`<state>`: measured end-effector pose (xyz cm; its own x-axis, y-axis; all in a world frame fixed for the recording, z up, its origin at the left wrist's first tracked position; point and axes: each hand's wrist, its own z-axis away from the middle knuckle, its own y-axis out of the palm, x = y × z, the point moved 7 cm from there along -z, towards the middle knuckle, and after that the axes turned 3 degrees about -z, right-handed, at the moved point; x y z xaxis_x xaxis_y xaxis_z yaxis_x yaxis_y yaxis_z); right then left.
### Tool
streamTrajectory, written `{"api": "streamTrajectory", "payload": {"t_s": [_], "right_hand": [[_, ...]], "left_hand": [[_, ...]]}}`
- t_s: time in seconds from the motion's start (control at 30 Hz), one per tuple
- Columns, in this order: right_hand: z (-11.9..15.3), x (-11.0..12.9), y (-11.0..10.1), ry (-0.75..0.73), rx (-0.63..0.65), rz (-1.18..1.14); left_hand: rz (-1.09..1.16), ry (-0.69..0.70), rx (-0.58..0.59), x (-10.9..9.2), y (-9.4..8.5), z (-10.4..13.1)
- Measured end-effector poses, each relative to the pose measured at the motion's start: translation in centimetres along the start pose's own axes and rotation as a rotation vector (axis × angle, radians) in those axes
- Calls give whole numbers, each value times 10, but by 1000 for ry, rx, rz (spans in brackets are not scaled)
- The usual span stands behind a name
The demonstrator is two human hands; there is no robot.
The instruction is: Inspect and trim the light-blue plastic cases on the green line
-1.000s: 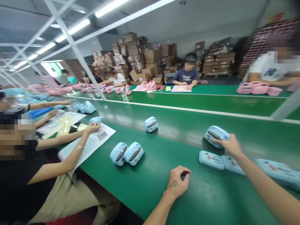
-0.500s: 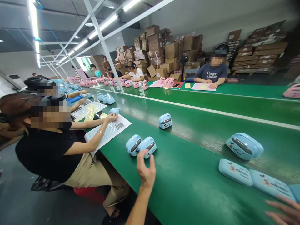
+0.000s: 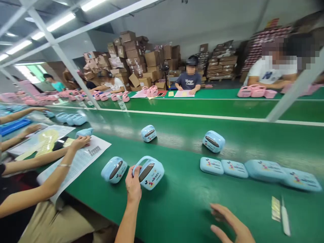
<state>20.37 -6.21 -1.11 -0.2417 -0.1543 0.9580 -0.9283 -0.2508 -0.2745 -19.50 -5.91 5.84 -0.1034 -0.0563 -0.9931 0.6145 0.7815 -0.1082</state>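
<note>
My left hand [image 3: 134, 184] grips the raised handle of a light blue plastic case [image 3: 155, 175] with a dark oval window and a cartoon mouse print. The case is tilted just over the green table. Right beside it, to the left, stands a matching blue case [image 3: 115, 169]. My right hand [image 3: 231, 222] hovers over the table at the lower right, fingers spread, with nothing in it. Beyond that hand lies a row of several flat blue printed pieces [image 3: 234, 168]. A white slim tool [image 3: 285, 217] and a small yellowish strip [image 3: 275, 208] rest to its right.
Two more blue cases, one [image 3: 149, 133] in the middle and another [image 3: 214, 141] further right, stand on the shiny strip of the table [image 3: 177, 192]. At left, a co-worker's hand [image 3: 80, 141] holds a blue piece over a printed sheet [image 3: 101, 143]. A metal post [image 3: 291, 91] rises at right.
My left hand has closed on the handle of one blue case and tilted it up, away from its neighbour. My view has swung right, and more of my right hand shows.
</note>
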Motion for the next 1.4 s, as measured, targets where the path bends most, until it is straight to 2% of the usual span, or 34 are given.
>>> {"api": "streamTrajectory", "payload": {"t_s": [0.1, 0.2, 0.27, 0.37, 0.5, 0.6, 0.73, 0.8, 0.87, 1.0, 1.23, 1.4], "right_hand": [[-5, 47, 28, -92, -23, -70], [-14, 77, 44, -93, -84, -139], [-19, 86, 46, -54, -125, -168], [-22, 88, 41, 4, -163, -220], [-21, 85, 32, 88, -210, -365], [-23, 81, 30, 163, -255, -659], [-27, 72, 44, 369, -192, -1174], [-27, 69, 51, 462, -155, -1345], [-27, 69, 54, 505, -133, -1451], [-24, 70, 56, 520, -111, -1513], [-24, 73, 57, 514, -107, -1487], [-23, 75, 48, 404, -197, -1423]], "left_hand": [[175, -128, 233, 1, 51, 36], [298, -217, 400, -5, 92, 69], [354, -258, 468, -10, 110, 84], [409, -290, 526, -18, 124, 94], [440, -302, 574, -26, 133, 99], [438, -311, 616, -32, 135, 106], [491, -353, 803, -44, 141, 128], [474, -344, 890, -51, 142, 137], [418, -313, 919, -55, 141, 142], [352, -276, 910, -59, 141, 143], [348, -280, 922, -61, 141, 144], [360, -282, 915, -52, 142, 145]]}}
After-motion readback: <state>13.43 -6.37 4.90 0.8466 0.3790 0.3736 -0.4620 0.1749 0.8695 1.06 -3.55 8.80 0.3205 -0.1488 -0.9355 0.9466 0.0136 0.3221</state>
